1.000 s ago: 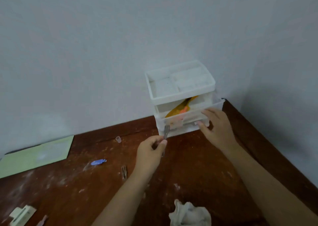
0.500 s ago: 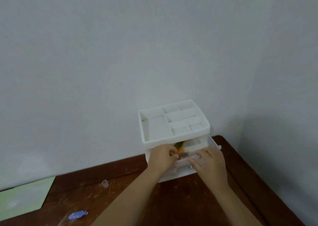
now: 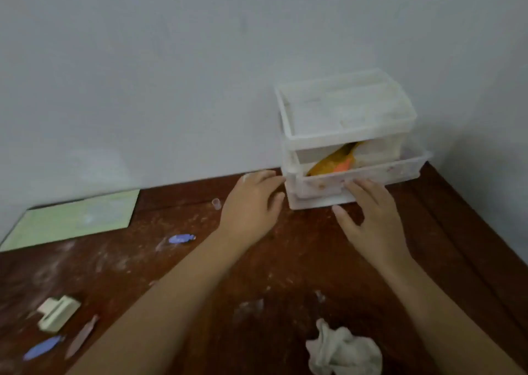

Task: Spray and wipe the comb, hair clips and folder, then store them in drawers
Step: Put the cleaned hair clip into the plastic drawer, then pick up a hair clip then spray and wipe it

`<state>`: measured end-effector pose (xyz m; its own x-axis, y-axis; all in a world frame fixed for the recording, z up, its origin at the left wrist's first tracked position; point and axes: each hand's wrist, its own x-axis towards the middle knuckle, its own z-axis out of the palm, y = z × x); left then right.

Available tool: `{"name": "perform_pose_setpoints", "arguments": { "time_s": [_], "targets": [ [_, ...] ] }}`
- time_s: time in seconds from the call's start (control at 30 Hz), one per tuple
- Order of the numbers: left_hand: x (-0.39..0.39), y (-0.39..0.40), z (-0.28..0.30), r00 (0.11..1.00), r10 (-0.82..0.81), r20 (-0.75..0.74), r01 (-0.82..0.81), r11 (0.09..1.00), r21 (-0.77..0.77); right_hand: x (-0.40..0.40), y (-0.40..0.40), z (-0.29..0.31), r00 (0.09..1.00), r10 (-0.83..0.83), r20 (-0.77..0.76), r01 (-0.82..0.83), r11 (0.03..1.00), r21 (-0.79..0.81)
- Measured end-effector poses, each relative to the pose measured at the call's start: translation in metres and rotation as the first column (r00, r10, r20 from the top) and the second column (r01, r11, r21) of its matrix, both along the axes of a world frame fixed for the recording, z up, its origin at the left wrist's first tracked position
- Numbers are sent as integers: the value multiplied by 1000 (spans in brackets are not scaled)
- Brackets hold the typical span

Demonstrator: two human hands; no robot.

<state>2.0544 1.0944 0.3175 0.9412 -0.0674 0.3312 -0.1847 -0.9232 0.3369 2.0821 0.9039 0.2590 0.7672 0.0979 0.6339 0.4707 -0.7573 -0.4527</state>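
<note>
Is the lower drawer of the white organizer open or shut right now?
Open. The lower drawer juts forward past the organizer above it, and orange and yellow items show in the gap.

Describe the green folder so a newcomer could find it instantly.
Start at the white drawer unit in the table's far right corner and look left along the wall. The green folder lies flat at the far left edge, the only large, pale green sheet among small scattered bits.

1. Two bare forearms are seen; no sleeves are worn within view.
2. The left hand (image 3: 251,203) is ungloved, with a pale smudge noted at one fingertip.
3. The right hand (image 3: 371,220) is ungloved; nails are kept short. Detail is blurred.
</note>
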Motion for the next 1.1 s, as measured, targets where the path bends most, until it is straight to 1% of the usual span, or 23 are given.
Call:
{"name": "perform_pose_setpoints", "arguments": {
  "time_s": [0.03,0.1,0.13,0.17,0.2,0.27,0.33,0.37,0.4,0.43,0.47,0.6,0.7,0.77,0.83,0.9,0.93,1.03,1.1],
  "targets": [
    [-14,17,-6,999,33,-31,-32,999,28,-15,15,-6,994,65,-82,-62,997,33],
    [-42,53,-16,990,117,-79,-112,991,75,-47,48,-19,952,201,-231,-186,979,84],
    [-56,72,-20,982,172,-84,-165,983,76,-64,65,-26,917,271,-292,-250,962,107],
    [-71,92,-22,970,229,-81,-224,972,63,-81,82,-30,865,352,-359,-322,936,141],
    [-87,111,-25,957,281,-76,-278,959,46,-99,98,-33,785,439,-438,-401,898,181],
    [-119,150,-34,935,348,-67,-346,937,38,-133,129,-39,553,581,-597,-557,791,254],
    [-155,185,-50,903,412,-123,-414,910,14,-165,157,-48,319,637,-702,-660,681,318],
    [-173,199,-61,873,455,-177,-463,887,-1,-179,169,-53,235,639,-732,-689,641,338],
    [-191,210,-72,839,492,-234,-509,861,-16,-191,182,-58,182,628,-757,-700,623,349],
    [-208,220,-83,810,514,-284,-542,840,-24,-202,194,-62,157,615,-773,-689,628,361],
    [-223,229,-94,790,523,-320,-559,828,-28,-210,205,-66,159,609,-777,-665,648,372],
    [-262,258,-125,758,533,-376,-577,817,-4,-227,237,-76,281,601,-748,-497,758,422],
    [-280,272,-138,727,559,-398,-605,796,12,-231,247,-73,350,582,-734,-400,802,444],
    [-290,281,-144,724,575,-382,-606,794,47,-234,250,-70,377,575,-726,-372,812,450],
    [-300,292,-148,702,620,-352,-619,774,130,-239,252,-66,395,577,-715,-353,814,462],
    [-306,301,-147,660,653,-372,-628,751,203,-244,251,-61,403,567,-718,-343,821,455],
    [-309,306,-147,653,657,-377,-624,749,225,-246,251,-59,401,562,-724,-335,825,455],
    [-315,316,-149,675,644,-360,-593,764,253,-253,252,-53,379,550,-744,-325,832,450],
    [-318,319,-148,699,612,-370,-560,790,249,-257,254,-50,369,549,-750,-313,833,456]
  ]
}}
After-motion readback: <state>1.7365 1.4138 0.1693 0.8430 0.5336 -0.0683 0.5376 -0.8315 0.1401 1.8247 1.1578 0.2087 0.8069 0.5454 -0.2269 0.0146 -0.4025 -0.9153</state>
